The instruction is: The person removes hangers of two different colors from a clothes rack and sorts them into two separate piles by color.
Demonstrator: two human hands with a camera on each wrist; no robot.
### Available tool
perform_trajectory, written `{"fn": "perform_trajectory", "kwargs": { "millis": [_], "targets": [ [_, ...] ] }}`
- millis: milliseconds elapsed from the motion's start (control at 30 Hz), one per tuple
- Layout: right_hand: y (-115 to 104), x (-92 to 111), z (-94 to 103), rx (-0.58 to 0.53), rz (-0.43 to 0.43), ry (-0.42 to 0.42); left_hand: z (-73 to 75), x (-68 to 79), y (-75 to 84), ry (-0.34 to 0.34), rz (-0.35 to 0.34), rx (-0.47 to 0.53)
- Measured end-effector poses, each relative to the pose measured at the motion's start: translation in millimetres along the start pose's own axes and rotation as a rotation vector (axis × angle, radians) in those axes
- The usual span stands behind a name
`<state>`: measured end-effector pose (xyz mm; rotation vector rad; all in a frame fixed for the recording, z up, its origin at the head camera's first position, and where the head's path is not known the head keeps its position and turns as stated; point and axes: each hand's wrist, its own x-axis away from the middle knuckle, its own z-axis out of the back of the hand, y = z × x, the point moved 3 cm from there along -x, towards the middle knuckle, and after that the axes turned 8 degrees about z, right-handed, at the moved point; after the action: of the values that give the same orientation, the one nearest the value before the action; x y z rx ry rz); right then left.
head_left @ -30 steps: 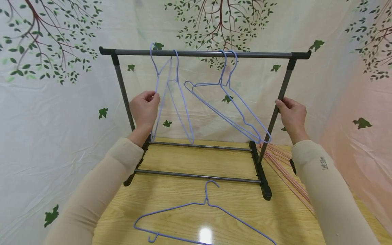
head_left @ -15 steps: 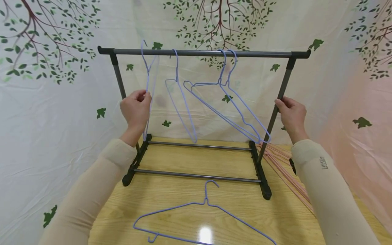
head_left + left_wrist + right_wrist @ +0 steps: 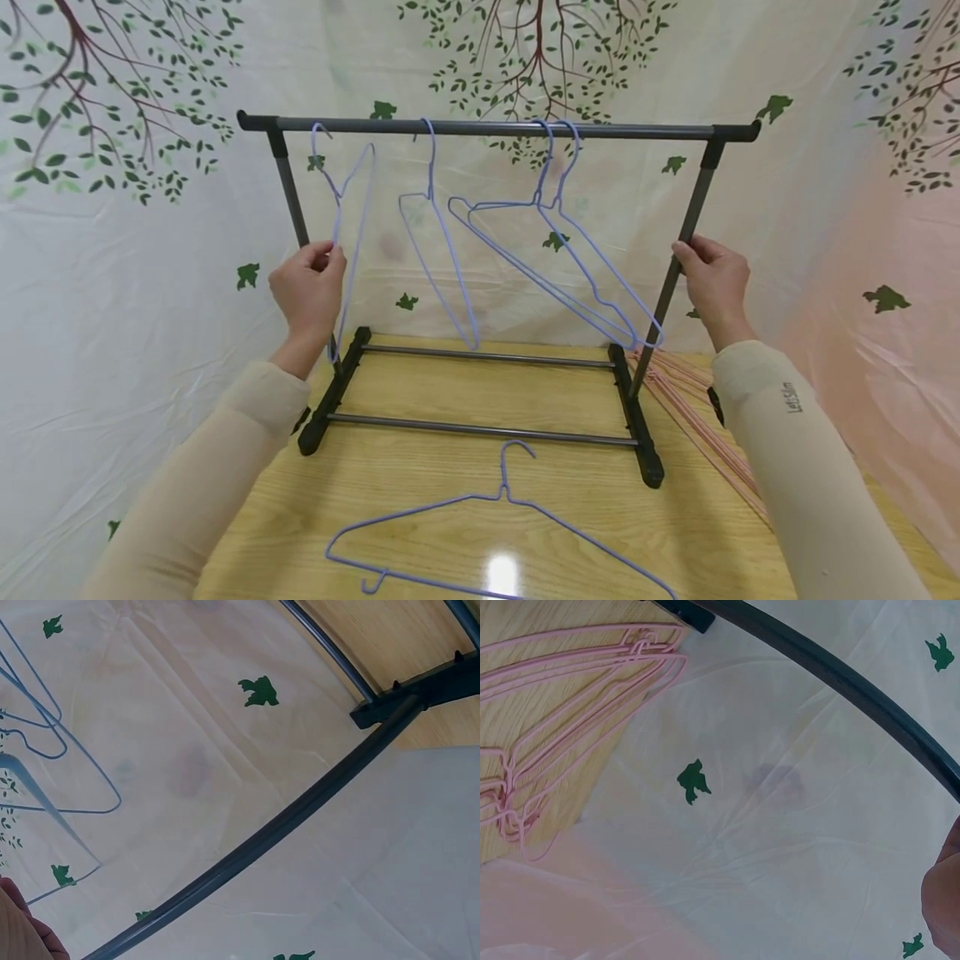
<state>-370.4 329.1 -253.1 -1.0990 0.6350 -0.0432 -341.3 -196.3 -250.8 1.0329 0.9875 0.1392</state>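
My left hand (image 3: pixel 308 283) pinches a blue wire hanger (image 3: pixel 366 196) by its side, near the left post of a dark metal clothes rack (image 3: pixel 480 127). That hanger is turned nearly edge-on. Its hook overlaps the lower edge of the rail near the left end and looks to be in front of it. My right hand (image 3: pixel 717 283) grips the rack's right post (image 3: pixel 663 312) between thumb and fingers. Farther along the rail hang a single blue hanger (image 3: pixel 452 267) and a pair of blue hangers (image 3: pixel 540 275). The left wrist view catches only a corner of the left hand (image 3: pixel 30 930).
Another blue hanger (image 3: pixel 442 504) lies flat on the wooden table (image 3: pixel 420 475) before the rack. Several pink hangers (image 3: pixel 592 697) lie in a bundle right of the rack base. A printed cloth (image 3: pixel 480 50) stands behind.
My left hand has carried its hanger leftward, then lower; the hook went from above the rail down to its lower edge. My right hand has stayed on the post.
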Motion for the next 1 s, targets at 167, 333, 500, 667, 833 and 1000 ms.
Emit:
{"fn": "perform_trajectory", "kwargs": {
  "millis": [167, 333, 500, 667, 833, 1000],
  "targets": [
    [0, 0, 0.7, 0.005, 0.002, 0.002, 7.7, 3.2, -11.9, -0.007, -0.004, -0.033],
    [-1, 0, 0.9, 0.000, 0.004, 0.000, 15.3, 10.8, -25.8, -0.035, -0.006, -0.056],
    [-1, 0, 1.0, -0.013, 0.010, -0.003, 22.1, 19.9, -39.7, -0.067, -0.017, -0.075],
    [-1, 0, 1.5, -0.020, 0.013, 0.001, 23.6, 27.3, -53.8, -0.101, -0.045, -0.099],
    [-1, 0, 1.5, -0.019, 0.017, 0.011, 23.7, 36.3, -65.7, -0.148, -0.021, -0.139],
    [-1, 0, 1.8, -0.020, 0.020, 0.017, 23.6, 46.1, -73.3, -0.204, 0.023, -0.149]
  ]
}}
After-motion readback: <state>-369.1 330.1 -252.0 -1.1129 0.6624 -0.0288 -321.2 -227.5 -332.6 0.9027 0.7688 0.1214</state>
